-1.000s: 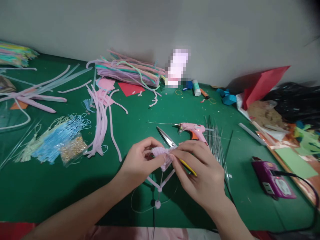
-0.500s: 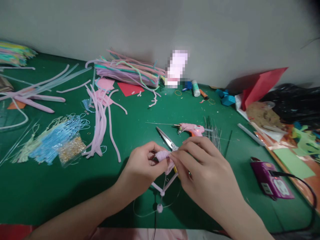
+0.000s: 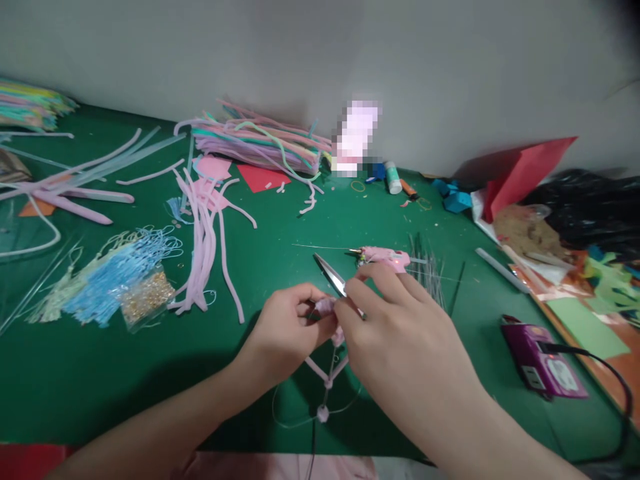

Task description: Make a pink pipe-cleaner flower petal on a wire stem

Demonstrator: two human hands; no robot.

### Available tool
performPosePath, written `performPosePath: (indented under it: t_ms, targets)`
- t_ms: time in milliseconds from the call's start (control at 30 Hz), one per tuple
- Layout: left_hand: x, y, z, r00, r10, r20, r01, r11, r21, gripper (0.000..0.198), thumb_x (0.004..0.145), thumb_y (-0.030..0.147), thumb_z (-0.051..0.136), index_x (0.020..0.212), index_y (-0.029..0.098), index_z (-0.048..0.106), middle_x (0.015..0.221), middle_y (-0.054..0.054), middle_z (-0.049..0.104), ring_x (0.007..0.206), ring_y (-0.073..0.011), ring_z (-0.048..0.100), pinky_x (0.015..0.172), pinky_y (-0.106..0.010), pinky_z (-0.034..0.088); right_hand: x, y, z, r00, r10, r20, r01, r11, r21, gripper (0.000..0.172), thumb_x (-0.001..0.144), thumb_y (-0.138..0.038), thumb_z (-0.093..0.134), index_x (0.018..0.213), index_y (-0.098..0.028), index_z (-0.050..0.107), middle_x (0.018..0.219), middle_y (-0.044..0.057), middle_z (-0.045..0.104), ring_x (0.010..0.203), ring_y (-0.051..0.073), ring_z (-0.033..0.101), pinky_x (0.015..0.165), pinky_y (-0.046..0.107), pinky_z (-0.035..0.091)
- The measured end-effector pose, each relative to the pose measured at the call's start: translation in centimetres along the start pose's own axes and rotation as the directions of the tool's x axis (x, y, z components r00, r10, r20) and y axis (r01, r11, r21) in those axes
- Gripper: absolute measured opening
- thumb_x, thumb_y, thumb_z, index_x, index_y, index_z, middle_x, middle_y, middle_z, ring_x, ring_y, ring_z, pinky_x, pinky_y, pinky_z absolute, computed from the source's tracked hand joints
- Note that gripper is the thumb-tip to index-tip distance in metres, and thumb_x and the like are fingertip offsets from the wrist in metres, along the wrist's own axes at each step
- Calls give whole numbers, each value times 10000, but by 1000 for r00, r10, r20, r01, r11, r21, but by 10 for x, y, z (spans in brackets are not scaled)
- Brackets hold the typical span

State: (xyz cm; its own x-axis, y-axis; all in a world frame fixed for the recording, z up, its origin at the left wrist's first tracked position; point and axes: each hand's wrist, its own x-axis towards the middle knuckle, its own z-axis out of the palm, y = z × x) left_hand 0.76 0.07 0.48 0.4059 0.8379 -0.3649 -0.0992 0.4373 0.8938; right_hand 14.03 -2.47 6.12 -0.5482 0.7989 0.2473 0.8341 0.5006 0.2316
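Note:
Both my hands meet over the near middle of the green table [image 3: 280, 240]. My left hand [image 3: 287, 330] pinches a small pink pipe-cleaner piece [image 3: 326, 307], a fuzzy coil with thin pink stems [image 3: 327, 373] and a wire loop hanging below it. My right hand [image 3: 400, 333] has its fingertips closed on the same coil from the right and hides most of it. Scissors [image 3: 330, 275] lie just behind my fingers, their handles hidden under my right hand. A pink glue gun [image 3: 385, 257] rests a little farther back.
Pink pipe cleaners [image 3: 203, 247] and blue tassels [image 3: 117, 273] lie to the left, a stack of coloured pipe cleaners [image 3: 255, 141] by the wall. Thin wires [image 3: 430, 270] lie right of the glue gun. A purple device [image 3: 543, 360] with a cable, red paper [image 3: 525, 173] and scraps crowd the right.
My right hand has slid left and forward over the pink coil, covering more of it and the scissors' yellow handle. My left hand has kept its pinch.

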Motion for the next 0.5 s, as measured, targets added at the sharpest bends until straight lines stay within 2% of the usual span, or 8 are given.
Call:
performPosePath:
  t_ms: [133, 200, 267, 333, 400, 500]
  targets:
    - [3, 0, -1, 1000, -21, -9, 21, 1000, -7, 107, 603, 143, 691, 670, 150, 608, 672, -2, 656, 677, -138, 618, 648, -236, 480, -3, 8, 8, 999, 41, 22, -43, 995, 87, 179, 742, -51, 584, 643, -181, 656, 667, 89, 634, 789, 284, 560, 621, 414, 479]
    - [4, 0, -2, 1000, -18, -23, 19, 1000, 21, 86, 623, 154, 688, 685, 144, 629, 713, -24, 681, 704, -152, 637, 681, -255, 495, -6, 12, 13, 996, 92, 16, -93, 967, 238, 188, 808, -82, 575, 705, -191, 689, 700, 76, 663, 790, 256, 566, 660, 403, 495]
    - [3, 1, -4, 999, -16, -41, 18, 998, 55, 99, 633, 165, 693, 718, 137, 649, 750, -43, 700, 742, -171, 655, 711, -273, 508, -11, 15, 18, 983, 185, 19, -175, 885, 432, 181, 862, -139, 567, 797, -204, 722, 760, 64, 686, 791, 226, 580, 676, 373, 508]
    - [2, 1, -5, 999, -14, -43, 17, 997, 78, 126, 635, 180, 706, 741, 129, 661, 762, -57, 709, 758, -187, 664, 719, -285, 517, -15, 17, 22, 952, 298, 68, -278, 752, 598, 172, 880, -195, 576, 829, -222, 737, 819, 54, 691, 797, 202, 605, 671, 343, 517]
    - [1, 2, -6, 1000, -4, -29, 6, 996, 90, 141, 645, 205, 714, 752, 124, 669, 781, -70, 713, 767, -196, 669, 713, -288, 523, -18, 20, 26, 908, 379, 181, -382, 569, 728, 152, 867, -233, 605, 800, -235, 742, 843, 43, 691, 785, 181, 634, 665, 316, 526]
    - [-1, 2, -5, 1000, 12, -3, -12, 997, 82, 168, 660, 234, 723, 784, 129, 681, 821, -76, 719, 780, -200, 672, 696, -284, 532, -20, 24, 27, 839, 401, 368, -491, 268, 829, 108, 830, -275, 648, 799, -228, 740, 835, 38, 706, 768, 171, 660, 680, 302, 539]
